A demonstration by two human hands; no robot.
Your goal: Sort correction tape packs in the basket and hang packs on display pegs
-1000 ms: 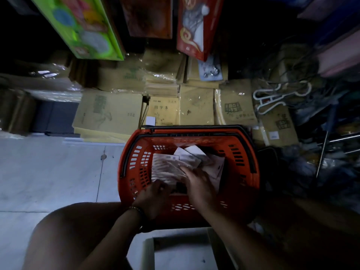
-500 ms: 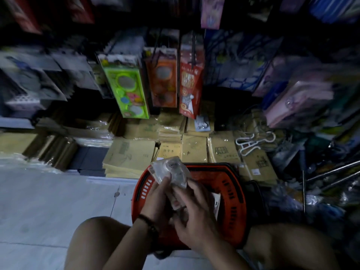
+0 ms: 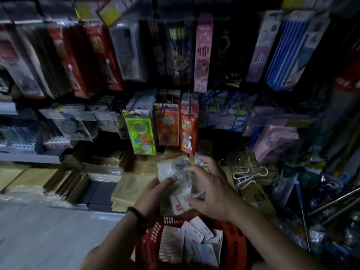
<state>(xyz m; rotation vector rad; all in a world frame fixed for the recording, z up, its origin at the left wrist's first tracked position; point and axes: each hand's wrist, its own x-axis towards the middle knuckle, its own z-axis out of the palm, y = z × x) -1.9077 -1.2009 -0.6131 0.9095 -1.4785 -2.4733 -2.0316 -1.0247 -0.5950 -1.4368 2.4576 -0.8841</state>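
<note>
Both hands, left (image 3: 153, 193) and right (image 3: 211, 190), grip glossy clear-plastic correction tape packs (image 3: 178, 172) above the perforated red basket (image 3: 231, 242).

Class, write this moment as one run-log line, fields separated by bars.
left hand: holds packs | right hand: on the same packs | basket: more packs inside, below hands | pegs: none reached yet

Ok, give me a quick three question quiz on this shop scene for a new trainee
1. True or false: both hands grip the stack of packs.
2. Where are the loose packs lying? A) on the floor B) in the red basket C) on a peg
3. Fill in: the hanging pack just left of the orange pack is ____.

Key
1. True: left hand and right hand both hold it.
2. B
3. Green: the green pack.
</note>
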